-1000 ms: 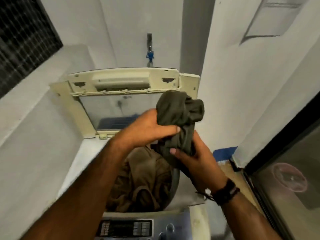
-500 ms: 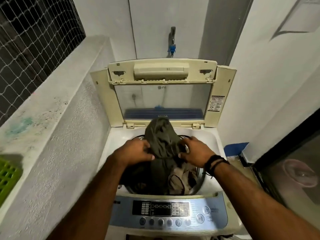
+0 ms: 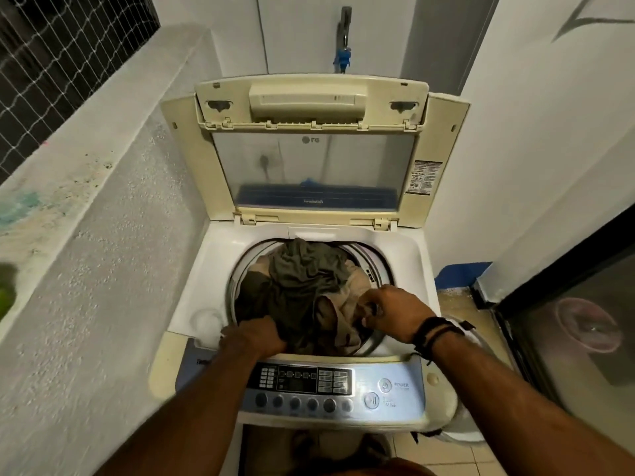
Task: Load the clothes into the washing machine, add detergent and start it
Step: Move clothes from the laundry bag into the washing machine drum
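A white top-loading washing machine (image 3: 206, 269) stands in front of me with its lid (image 3: 309, 132) raised upright. Its drum is heaped with dark olive and tan clothes (image 3: 302, 280) that rise to the rim. My left hand (image 3: 256, 336) is closed on the dark fabric at the drum's near left edge. My right hand (image 3: 391, 310), with dark bands on the wrist, pinches cloth at the near right edge. The control panel (image 3: 316, 383) with buttons lies just below my hands.
A rough concrete ledge (image 3: 86, 166) with wire mesh above it runs along the left. A tap with a blue fitting (image 3: 343, 60) sticks out of the back wall. A dark glass door (image 3: 567, 321) stands at the right. A blurred green object (image 3: 7, 297) shows at the left edge.
Both hands lowered the dark olive garment from in front of the lid down into the drum, then slid to the drum's near edge. The view now looks more squarely down on the machine.
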